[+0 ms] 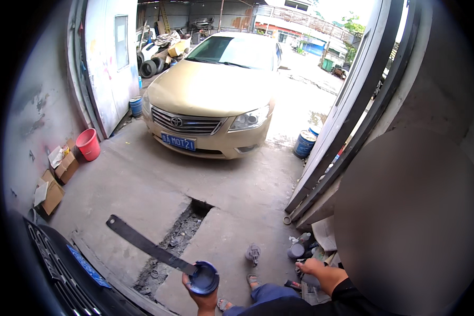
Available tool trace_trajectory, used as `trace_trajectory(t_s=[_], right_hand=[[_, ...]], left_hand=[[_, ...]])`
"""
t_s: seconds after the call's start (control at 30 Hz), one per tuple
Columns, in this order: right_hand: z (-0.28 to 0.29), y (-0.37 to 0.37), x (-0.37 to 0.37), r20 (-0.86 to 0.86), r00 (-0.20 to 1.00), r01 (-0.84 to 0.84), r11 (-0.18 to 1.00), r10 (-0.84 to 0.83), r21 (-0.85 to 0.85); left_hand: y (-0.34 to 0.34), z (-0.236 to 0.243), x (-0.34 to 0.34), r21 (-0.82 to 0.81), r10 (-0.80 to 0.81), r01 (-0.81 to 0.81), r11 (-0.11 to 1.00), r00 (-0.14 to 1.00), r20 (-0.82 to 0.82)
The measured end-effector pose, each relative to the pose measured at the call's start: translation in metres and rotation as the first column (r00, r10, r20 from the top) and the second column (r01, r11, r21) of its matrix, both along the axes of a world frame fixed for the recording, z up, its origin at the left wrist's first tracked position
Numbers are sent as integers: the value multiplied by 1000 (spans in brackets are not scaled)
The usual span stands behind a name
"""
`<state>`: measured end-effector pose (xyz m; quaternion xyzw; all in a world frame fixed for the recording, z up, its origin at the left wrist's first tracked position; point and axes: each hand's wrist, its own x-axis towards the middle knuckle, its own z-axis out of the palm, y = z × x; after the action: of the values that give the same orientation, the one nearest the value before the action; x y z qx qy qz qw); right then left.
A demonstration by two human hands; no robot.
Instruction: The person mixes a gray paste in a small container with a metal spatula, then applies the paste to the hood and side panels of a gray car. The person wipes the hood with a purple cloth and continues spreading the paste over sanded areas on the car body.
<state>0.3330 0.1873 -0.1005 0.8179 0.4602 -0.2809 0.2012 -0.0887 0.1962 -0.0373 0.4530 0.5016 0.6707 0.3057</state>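
At the lower middle, my left hand (203, 301) is wrapped round a small cup (204, 278) with dark blue, paint-like liquid in it. A long, flat dark strip (145, 245) with a hole at its far end leans out of the cup to the upper left. My right hand (313, 266) reaches over the items by the right wall, its fingers closed together; what they pinch, if anything, is too small to make out. Just beyond them is a grey jar (295, 250). Between my hands, a grey object like a spray gun (253, 254) stands on the floor.
A narrow, rubble-filled trench (181, 231) cuts the concrete floor. Ahead stands a gold car (216, 87); a dark car front (52, 263) is at lower left. A red bucket (88, 145), cardboard boxes (51, 195) and blue drums (304, 143) stand about. A blurred patch covers the right.
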Motion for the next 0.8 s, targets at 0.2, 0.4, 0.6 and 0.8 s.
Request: trace_trajectory(t_s=[0.2, 0.4, 0.6, 0.8], right_hand=[[-3, -21, -13, -41, 981, -165, 927, 190, 338], [73, 9, -34, 147, 925, -375, 906, 351, 197], [183, 54, -54, 102, 820, -526, 672, 563, 521], [348, 72, -117, 282, 585, -677, 266, 760, 686]], left_hand=[[-17, 10, -6, 60, -151, 154, 986, 987, -53], [-22, 32, -13, 28, -126, 131, 991, 983, -131], [-9, 33, -7, 9, -140, 143, 990, 981, -137], [0, 30, 5, 0, -157, 159, 987, 978, -137]])
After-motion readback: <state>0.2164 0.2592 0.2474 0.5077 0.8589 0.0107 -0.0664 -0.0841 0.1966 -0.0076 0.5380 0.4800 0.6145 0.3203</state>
